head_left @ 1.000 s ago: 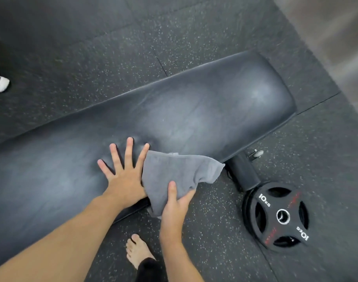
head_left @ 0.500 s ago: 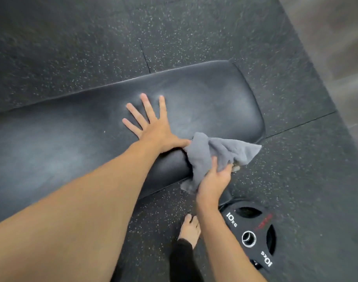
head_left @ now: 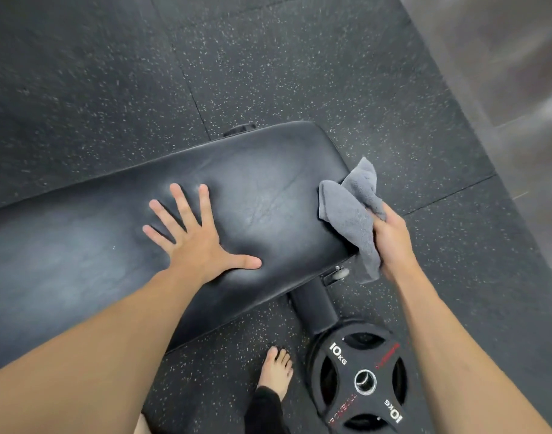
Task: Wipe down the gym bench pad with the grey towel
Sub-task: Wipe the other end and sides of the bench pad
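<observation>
**Towel rounds the end of the pad**

The right hand [head_left: 390, 242] has carried the grey towel [head_left: 353, 211] off the near long edge and round to the short end of the bench pad [head_left: 268, 195], at centre right of the frame. A second ago the cloth lay bunched against the front edge, right beside the other hand; now it is pressed against the pad's rounded end, its upper folds flaring up past the corner and a tail hanging down towards the frame bracket below. The fingers are curled tight around the bunched middle of the towel.

The left hand [head_left: 199, 245] has slid along too, and now sits flat in the centre of the frame, palm down, fingers fanned wide, holding nothing, bracing on the top surface.

What that suggests: the front edge is probably covered, and the end face is the stretch being wiped now. The far long edge, towards the upper part of the frame, shows no sign of the cloth. A 10 kg weight plate [head_left: 359, 380] lies on the floor at lower right, beside a bare foot [head_left: 276, 369].
</observation>
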